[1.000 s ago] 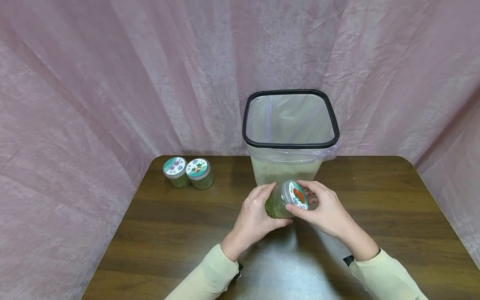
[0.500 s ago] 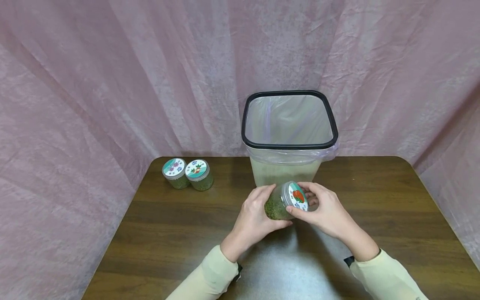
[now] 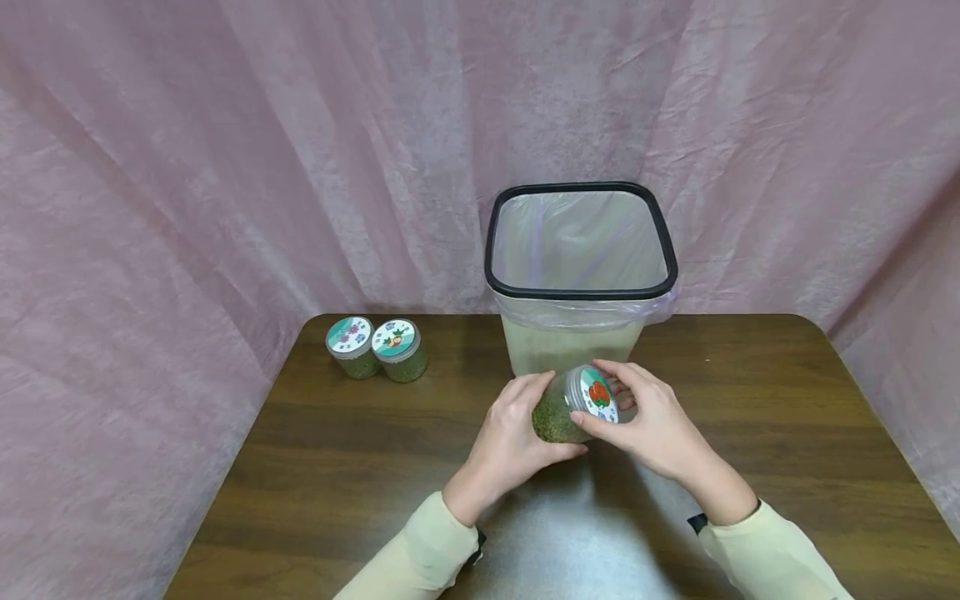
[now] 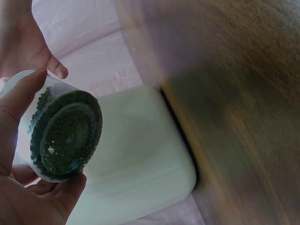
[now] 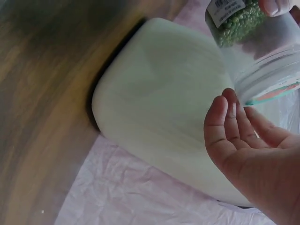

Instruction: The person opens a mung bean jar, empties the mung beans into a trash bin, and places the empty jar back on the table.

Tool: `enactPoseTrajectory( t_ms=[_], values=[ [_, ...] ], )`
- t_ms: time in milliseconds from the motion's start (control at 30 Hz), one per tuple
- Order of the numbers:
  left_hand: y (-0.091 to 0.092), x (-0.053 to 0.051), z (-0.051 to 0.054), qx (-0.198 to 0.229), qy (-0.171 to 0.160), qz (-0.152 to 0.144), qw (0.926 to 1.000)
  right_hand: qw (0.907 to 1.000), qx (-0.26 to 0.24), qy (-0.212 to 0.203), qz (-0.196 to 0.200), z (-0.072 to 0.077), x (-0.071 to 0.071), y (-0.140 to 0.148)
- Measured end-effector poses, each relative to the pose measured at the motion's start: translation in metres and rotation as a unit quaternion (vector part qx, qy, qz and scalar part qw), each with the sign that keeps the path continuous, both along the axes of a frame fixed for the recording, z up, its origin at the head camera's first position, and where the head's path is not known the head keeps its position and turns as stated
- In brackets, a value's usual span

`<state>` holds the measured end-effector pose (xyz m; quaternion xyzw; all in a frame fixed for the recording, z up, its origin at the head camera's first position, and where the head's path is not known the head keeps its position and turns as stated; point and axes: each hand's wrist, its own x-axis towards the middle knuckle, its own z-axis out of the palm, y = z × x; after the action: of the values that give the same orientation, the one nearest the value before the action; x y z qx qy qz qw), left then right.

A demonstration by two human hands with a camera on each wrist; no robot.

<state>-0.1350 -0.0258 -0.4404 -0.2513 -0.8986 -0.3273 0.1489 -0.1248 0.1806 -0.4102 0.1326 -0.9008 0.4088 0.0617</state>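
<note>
A clear plastic jar (image 3: 557,410) of small green beans is held tilted above the table, its lid towards the right. My left hand (image 3: 506,433) grips the jar's body, thumb at the near side and fingers at the far side. The white-and-teal lid (image 3: 597,393) bears an orange-red picture. My right hand (image 3: 652,417) holds this lid at its rim between thumb and fingers. The jar's round base (image 4: 68,136) faces the left wrist camera. In the right wrist view, a printed label (image 5: 227,10) shows on the jar's side, and curled fingers (image 5: 216,112) lie by the lid.
Behind the hands stands a pale bin (image 3: 573,333) with a black rim and a clear liner bag. Two more lidded jars, one with flowers on its lid (image 3: 350,335) and another beside it (image 3: 397,339), stand at the table's back left. A pink curtain hangs behind the wooden table (image 3: 322,483).
The picture on the lid has turned slightly, its teal band now nearer the top. Both hands stay in nearly the same place around the jar.
</note>
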Motion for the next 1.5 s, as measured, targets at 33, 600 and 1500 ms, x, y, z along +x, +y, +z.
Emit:
enactPoseTrajectory(
  t_ms=[33, 600, 1500],
  values=[
    [0.001, 0.000, 0.000, -0.001, 0.001, 0.000, 1.0000, 1.0000, 0.000, -0.002, -0.006, 0.001, 0.000, 0.000],
    [-0.001, 0.002, -0.002, -0.004, -0.003, -0.004, 1.0000, 0.9998, 0.011, -0.012, -0.009, -0.004, 0.000, -0.002],
    [-0.006, 0.003, -0.003, -0.002, -0.012, -0.006, 0.9999, 0.9980, 0.017, -0.017, 0.059, 0.006, -0.003, 0.003]
  ],
)
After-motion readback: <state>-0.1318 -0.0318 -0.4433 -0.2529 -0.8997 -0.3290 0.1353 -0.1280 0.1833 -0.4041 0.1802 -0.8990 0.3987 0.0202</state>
